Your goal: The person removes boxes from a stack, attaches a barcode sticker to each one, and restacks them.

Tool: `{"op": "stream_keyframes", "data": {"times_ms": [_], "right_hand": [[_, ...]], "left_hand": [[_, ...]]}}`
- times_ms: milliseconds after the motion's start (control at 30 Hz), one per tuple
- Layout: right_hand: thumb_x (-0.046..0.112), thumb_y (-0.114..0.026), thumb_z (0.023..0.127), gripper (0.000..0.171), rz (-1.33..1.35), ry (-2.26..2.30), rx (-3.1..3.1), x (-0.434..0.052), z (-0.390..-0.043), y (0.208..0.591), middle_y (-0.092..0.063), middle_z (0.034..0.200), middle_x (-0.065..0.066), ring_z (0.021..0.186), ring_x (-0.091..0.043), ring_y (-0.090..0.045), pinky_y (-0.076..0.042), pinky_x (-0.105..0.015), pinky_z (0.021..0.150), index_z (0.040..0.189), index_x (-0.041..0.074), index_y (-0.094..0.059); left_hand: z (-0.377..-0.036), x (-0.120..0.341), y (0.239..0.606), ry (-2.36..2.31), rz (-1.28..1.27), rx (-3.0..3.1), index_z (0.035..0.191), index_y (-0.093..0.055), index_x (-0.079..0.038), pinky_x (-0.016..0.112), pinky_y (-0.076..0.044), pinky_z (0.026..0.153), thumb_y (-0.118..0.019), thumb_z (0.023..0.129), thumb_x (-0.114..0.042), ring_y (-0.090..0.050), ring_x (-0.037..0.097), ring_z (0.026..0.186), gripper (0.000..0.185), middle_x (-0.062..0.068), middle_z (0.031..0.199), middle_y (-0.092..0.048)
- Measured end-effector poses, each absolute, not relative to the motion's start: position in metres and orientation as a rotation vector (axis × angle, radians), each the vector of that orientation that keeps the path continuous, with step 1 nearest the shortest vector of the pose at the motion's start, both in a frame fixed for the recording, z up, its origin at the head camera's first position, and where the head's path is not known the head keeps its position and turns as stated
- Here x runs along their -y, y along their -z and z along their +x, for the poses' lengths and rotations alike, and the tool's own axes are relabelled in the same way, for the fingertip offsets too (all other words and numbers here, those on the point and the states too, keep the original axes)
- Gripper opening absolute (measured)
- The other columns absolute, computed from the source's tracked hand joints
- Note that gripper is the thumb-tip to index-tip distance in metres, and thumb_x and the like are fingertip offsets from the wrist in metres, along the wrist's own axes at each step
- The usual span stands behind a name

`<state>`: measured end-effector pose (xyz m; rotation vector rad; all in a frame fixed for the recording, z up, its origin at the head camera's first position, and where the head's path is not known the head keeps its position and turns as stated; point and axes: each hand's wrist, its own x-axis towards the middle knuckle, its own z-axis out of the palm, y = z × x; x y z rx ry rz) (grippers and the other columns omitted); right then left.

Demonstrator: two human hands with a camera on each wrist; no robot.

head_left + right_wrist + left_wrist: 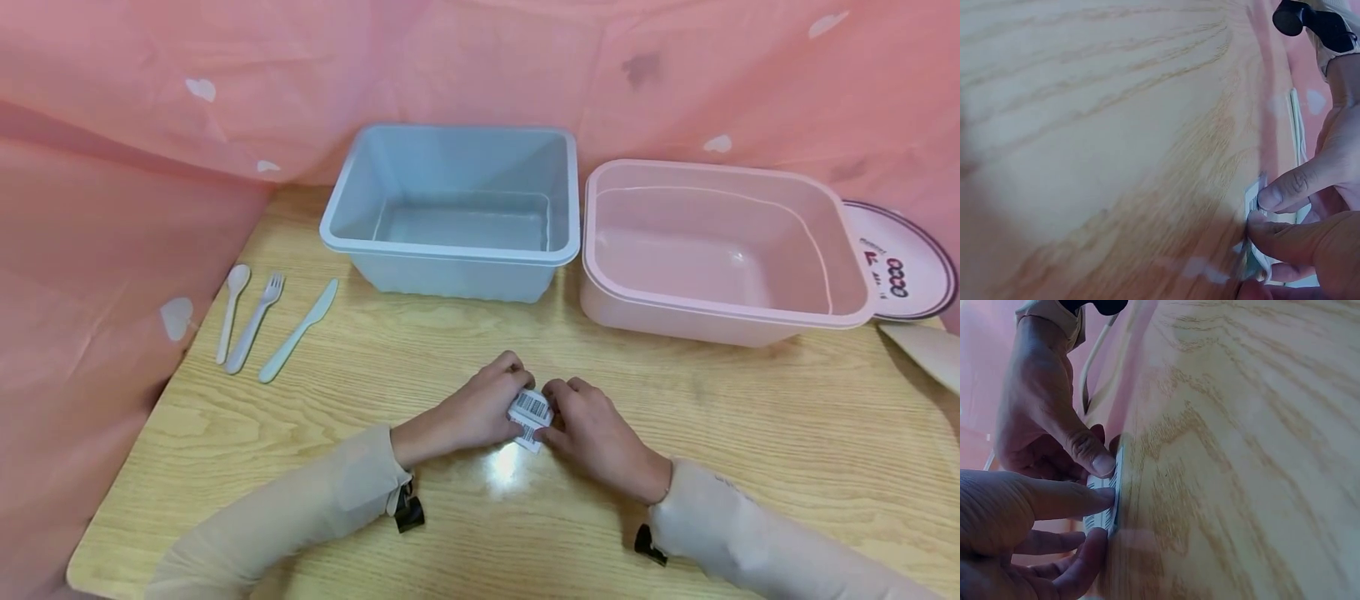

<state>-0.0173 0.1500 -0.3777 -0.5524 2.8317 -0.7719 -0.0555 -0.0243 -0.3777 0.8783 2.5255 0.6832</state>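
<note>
Near the front middle of a wood-grain table (pixel 420 342), a white barcode-printed piece (pixel 534 407) lies between a person's two hands, with two barcode patches showing, one above the other. The left hand (pixel 491 408) grips its left side and the right hand (pixel 596 437) its right, fingers curled and clamped on it, both thumbs against the barcode face. From the left wrist, the two thumb tips sit near each other on it, and it stays close to the tabletop; whether it touches the wood I cannot tell. A bright glare spot shines on the table just in front of it.

Beyond the hands stand a grey-blue plastic tub (pixel 450 252) and, just to its right, a pink plastic tub (pixel 720 307). Past the pink tub's right end, partly hidden by it, is a white plate (pixel 918 242) with a dark rim and a printed design. Over to the left, side by side, lie a white spoon (pixel 234 312), a pale lilac fork (pixel 253 327) and a pale green knife (pixel 300 329). Pink cloth (pixel 480 58) with pale hearts hangs behind and along the left side
</note>
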Motion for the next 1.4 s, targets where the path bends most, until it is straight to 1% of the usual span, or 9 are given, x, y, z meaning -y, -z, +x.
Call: {"op": "stream_keyframes", "data": {"times_ms": [167,367,433,633,767,933,1100,1267,1400], "right_hand": [[0.009,-0.081,0.075,0.028,-0.545,0.804,-2.829,-0.15,-0.016,0.379,-0.053,0.082,-0.004,0.07,-0.011,-0.046,-0.042,-0.02,0.059,0.094,-0.001,-0.063],[0.01,-0.068,0.088,0.009,-0.525,0.958,-2.801,-0.152,-0.015,0.381,-0.051,0.072,0.002,0.062,-0.007,-0.042,-0.037,-0.019,0.052,0.083,0.007,-0.062],[0.009,-0.065,0.09,0.01,-0.503,1.01,-2.779,-0.153,-0.016,0.382,-0.051,0.068,0.004,0.059,-0.005,-0.042,-0.037,-0.019,0.05,0.081,0.009,-0.061],[0.009,-0.063,0.092,0.009,-0.452,1.043,-2.772,-0.154,-0.017,0.383,-0.058,0.069,0.006,0.06,-0.005,-0.048,-0.04,-0.019,0.053,0.084,0.011,-0.062],[0.01,-0.062,0.093,0.006,-0.417,1.079,-2.767,-0.156,-0.016,0.379,-0.059,0.069,0.005,0.059,-0.004,-0.048,-0.041,-0.019,0.052,0.087,0.01,-0.063],[0.009,-0.062,0.093,0.004,-0.35,1.168,-2.76,-0.16,-0.015,0.374,-0.059,0.069,0.003,0.058,-0.004,-0.05,-0.043,-0.02,0.051,0.092,0.008,-0.065],[0.01,-0.063,0.093,0.004,-0.304,1.259,-2.725,-0.162,-0.016,0.37,-0.06,0.067,-0.002,0.055,-0.005,-0.051,-0.045,-0.021,0.047,0.094,0.006,-0.065],[0.01,-0.063,0.093,0.006,-0.319,1.268,-2.73,-0.163,-0.017,0.368,-0.062,0.068,-0.004,0.054,-0.004,-0.053,-0.047,-0.022,0.048,0.096,0.005,-0.065],[0.007,-0.07,0.086,0.016,-0.419,1.233,-2.895,-0.165,-0.017,0.366,-0.062,0.076,-0.004,0.062,-0.008,-0.056,-0.05,-0.023,0.053,0.101,0.002,-0.065]], "left_hand": [[-0.056,0.026,0.382,-0.72,0.906,-2.52,0.11,-0.06,-0.008,0.023,-0.047,0.092,-0.08,0.076,-0.012,-0.052,0.015,0.103,0.04,0.005,0.119,-0.05],[-0.057,0.03,0.385,-0.788,0.884,-2.486,0.108,-0.056,-0.012,0.024,-0.046,0.091,-0.079,0.078,-0.011,-0.05,0.014,0.104,0.038,0.003,0.118,-0.05],[-0.057,0.03,0.385,-0.799,0.877,-2.472,0.109,-0.056,-0.012,0.023,-0.045,0.09,-0.078,0.079,-0.011,-0.05,0.013,0.102,0.038,0.002,0.116,-0.05],[-0.056,0.031,0.386,-0.896,0.869,-2.434,0.107,-0.06,-0.012,0.02,-0.044,0.073,-0.078,0.079,-0.01,-0.053,0.01,0.084,0.033,-0.001,0.096,-0.06],[-0.057,0.034,0.388,-1.099,0.767,-2.336,0.105,-0.06,-0.008,0.018,-0.048,0.067,-0.075,0.081,-0.006,-0.057,0.008,0.076,0.029,0.0,0.088,-0.065],[-0.059,0.037,0.387,-1.326,0.6,-2.206,0.105,-0.062,-0.002,0.018,-0.052,0.069,-0.07,0.085,-0.003,-0.06,0.008,0.075,0.022,0.006,0.088,-0.066],[-0.057,0.041,0.383,-1.5,0.491,-2.097,0.099,-0.063,0.002,0.019,-0.054,0.072,-0.067,0.086,-0.001,-0.062,0.011,0.078,0.014,0.012,0.091,-0.067],[-0.054,0.044,0.383,-1.567,0.432,-2.044,0.099,-0.063,0.003,0.02,-0.054,0.072,-0.067,0.088,-0.005,-0.062,0.011,0.08,0.015,0.014,0.093,-0.067],[-0.053,0.045,0.384,-1.594,0.374,-2.084,0.098,-0.065,0.003,0.02,-0.053,0.072,-0.068,0.088,-0.008,-0.061,0.011,0.08,0.015,0.013,0.092,-0.067]]}}
